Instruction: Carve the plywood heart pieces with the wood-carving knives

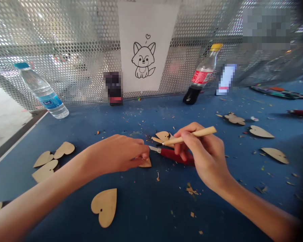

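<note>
Blue work table: strewn with wood shavings and wooden hearts.
Left hand: fingers curled closed, pressing on a wooden cutout lying beneath the fingertips.
Right hand: fingers gripping a pale wooden-handled tool, just above a red-handled craft knife.

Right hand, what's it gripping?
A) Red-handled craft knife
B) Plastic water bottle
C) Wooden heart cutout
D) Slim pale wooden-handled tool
D: the right hand pinches the slim pale wooden-handled tool between thumb and fingers, while the red-handled craft knife sits below it.
</note>
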Tool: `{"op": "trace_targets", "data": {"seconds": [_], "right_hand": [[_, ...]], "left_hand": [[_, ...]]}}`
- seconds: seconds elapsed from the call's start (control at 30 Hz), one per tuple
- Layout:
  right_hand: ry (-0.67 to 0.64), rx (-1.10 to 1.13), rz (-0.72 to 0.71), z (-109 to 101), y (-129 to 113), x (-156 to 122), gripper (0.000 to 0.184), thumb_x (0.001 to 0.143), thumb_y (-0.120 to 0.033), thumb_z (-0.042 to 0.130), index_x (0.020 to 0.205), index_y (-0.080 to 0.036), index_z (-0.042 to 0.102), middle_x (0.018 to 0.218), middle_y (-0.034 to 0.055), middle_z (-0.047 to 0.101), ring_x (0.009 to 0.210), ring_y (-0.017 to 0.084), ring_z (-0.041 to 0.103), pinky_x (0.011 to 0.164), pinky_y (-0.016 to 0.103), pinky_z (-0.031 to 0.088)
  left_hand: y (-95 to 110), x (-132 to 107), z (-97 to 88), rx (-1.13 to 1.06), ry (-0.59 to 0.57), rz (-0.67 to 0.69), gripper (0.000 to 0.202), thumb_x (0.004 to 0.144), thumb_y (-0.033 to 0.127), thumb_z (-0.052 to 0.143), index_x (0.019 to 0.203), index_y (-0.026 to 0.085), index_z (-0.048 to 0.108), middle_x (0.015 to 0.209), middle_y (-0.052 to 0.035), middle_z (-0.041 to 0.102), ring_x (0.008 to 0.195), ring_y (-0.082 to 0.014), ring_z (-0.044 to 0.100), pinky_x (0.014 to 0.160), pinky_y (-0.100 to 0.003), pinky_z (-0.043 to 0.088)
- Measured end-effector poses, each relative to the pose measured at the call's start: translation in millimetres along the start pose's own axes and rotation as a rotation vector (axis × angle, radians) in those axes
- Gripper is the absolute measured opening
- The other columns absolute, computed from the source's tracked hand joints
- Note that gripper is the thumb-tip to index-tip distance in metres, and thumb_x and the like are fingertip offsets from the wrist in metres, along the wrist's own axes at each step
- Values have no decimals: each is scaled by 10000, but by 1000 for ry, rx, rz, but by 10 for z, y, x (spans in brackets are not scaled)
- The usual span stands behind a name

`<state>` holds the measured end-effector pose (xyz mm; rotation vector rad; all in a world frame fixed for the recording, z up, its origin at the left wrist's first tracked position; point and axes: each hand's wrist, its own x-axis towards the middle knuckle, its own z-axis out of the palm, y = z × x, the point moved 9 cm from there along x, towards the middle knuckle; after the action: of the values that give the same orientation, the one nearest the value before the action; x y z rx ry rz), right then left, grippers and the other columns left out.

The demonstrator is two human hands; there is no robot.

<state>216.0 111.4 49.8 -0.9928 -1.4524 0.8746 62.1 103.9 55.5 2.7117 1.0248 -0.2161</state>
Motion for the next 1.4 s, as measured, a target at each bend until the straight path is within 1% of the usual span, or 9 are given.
{"op": "trace_targets", "data": {"seconds": [0.23, 0.4, 0.57, 0.63, 0.77, 0.93, 1.1, 1.27, 1.4], "right_hand": [[2, -5, -25, 21, -65, -25, 222, 1002, -324, 516, 838, -206, 607, 570, -26, 578, 448, 96, 487, 443, 246, 386], [35, 0, -55, -21, -53, -40, 219, 999, -308, 527, 832, -198, 614, 574, -25, 589, 442, 94, 493, 423, 232, 384], [29, 25, -47, -32, -34, -49, 216, 1005, -282, 528, 832, -203, 632, 573, -26, 581, 460, 98, 503, 426, 231, 391], [-4, 32, -47, -3, -39, -60, 230, 1010, -280, 521, 824, -206, 632, 568, -26, 565, 475, 102, 506, 425, 231, 382], [-99, 20, -83, 86, -82, -103, 235, 1014, -291, 514, 831, -207, 635, 608, -17, 560, 511, 103, 509, 421, 231, 354], [-309, -83, -165, 278, -198, -206, 140, 980, -223, 496, 921, -216, 623, 552, -56, 501, 454, 91, 445, 431, 240, 337], [-250, -129, -246, 224, -329, -229, 187, 878, -115, 475, 730, -209, 539, 501, -82, 419, 408, 57, 333, 428, 225, 284], [-458, -121, -74, 403, -206, -254, 339, 907, -187, 468, 611, -211, 304, 529, -67, 368, 414, 56, 318, 412, 227, 268], [-528, -306, 81, 524, 0, -300, 181, 967, -392, 528, 939, -233, 446, 590, -82, 443, 453, 94, 418, 448, 242, 341]], "left_hand": [[31, 62, 56, -6, 38, 52, 85, 936, 180, 584, 861, 205, 615, 881, 21, 665, 723, -141, 620, 611, -261, 333], [29, 37, 13, -131, 35, 153, 168, 937, 112, 563, 947, 249, 659, 1020, 35, 655, 877, -123, 642, 701, -228, 389], [-113, -55, -86, -129, 20, 18, 210, 972, 175, 504, 1085, 285, 644, 1094, 34, 671, 922, -145, 645, 741, -243, 402], [-158, -92, -52, -158, -37, -60, 170, 956, 279, 559, 1105, 305, 635, 1063, 44, 682, 862, -147, 643, 690, -243, 396], [-207, -136, 112, -192, -186, -210, 380, 819, 500, 710, 1126, 304, 602, 900, 48, 689, 702, -160, 605, 559, -248, 336], [-140, -67, 190, -254, -214, -176, 289, 785, 412, 775, 985, 286, 609, 825, 78, 669, 719, -145, 608, 554, -240, 315], [-137, -50, 181, -288, -202, -131, 272, 825, 345, 751, 1045, 286, 601, 940, 63, 689, 806, -149, 626, 600, -226, 342], [-209, -88, 88, -314, -186, -126, 102, 964, 305, 537, 1034, 270, 602, 993, 38, 683, 838, -148, 614, 686, -234, 395], [-410, -142, -94, -320, -77, -152, 229, 970, 429, 502, 1095, 272, 611, 979, 23, 693, 805, -157, 613, 675, -244, 399]]}}
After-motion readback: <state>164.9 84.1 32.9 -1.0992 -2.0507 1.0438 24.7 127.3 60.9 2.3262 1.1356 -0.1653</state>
